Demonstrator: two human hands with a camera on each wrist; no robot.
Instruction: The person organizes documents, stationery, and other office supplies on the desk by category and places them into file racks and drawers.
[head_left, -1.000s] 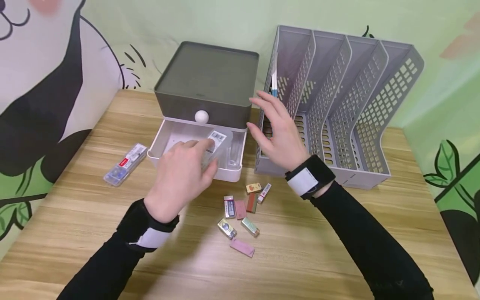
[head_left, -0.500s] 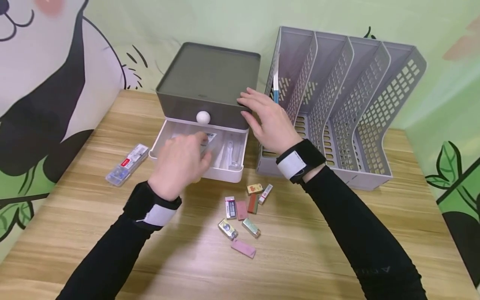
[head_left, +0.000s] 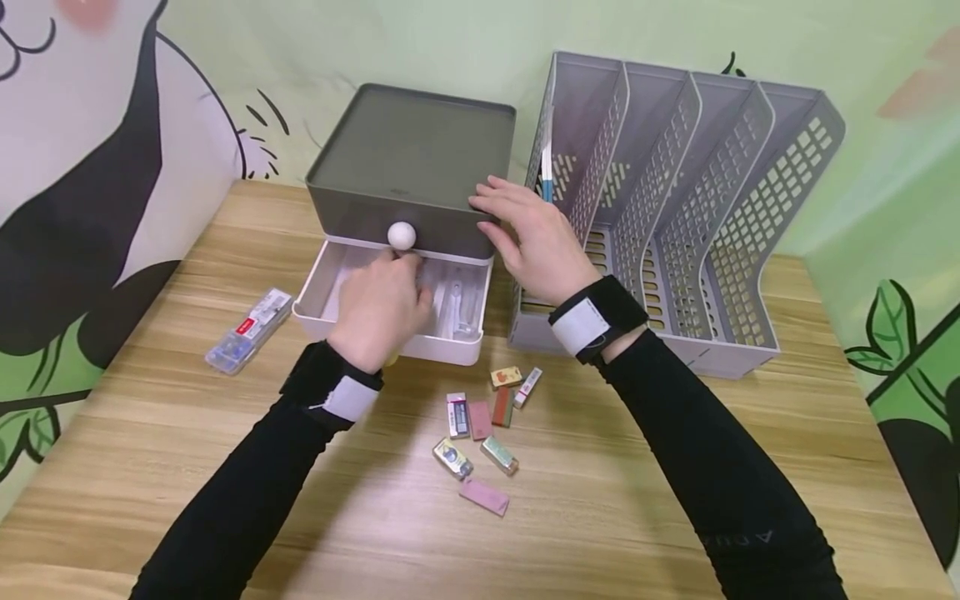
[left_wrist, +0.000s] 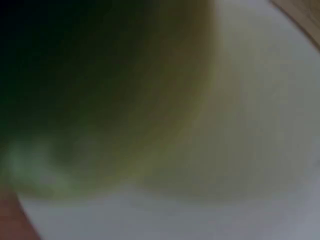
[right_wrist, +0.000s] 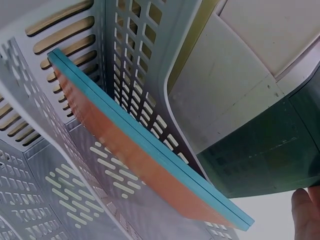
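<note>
And down goes the left hand (head_left: pixel 384 308), deeper into the pulled-out white drawer (head_left: pixel 450 350) than half a second ago, reaching in below the knob (head_left: pixel 402 236)! The clear labelled case it carried is out of sight now, probably inside, so laying it there looks nearly done. Whether those fingers grip or have let go, I cannot tell. Meanwhile the right hand (head_left: pixel 542 242) has shifted over the dark cabinet (head_left: pixel 420 150)'s right edge, fingers relaxed, grasping nothing. Erasers (head_left: pixel 480 421) lie on the near bench (head_left: pixel 600 500).
</note>
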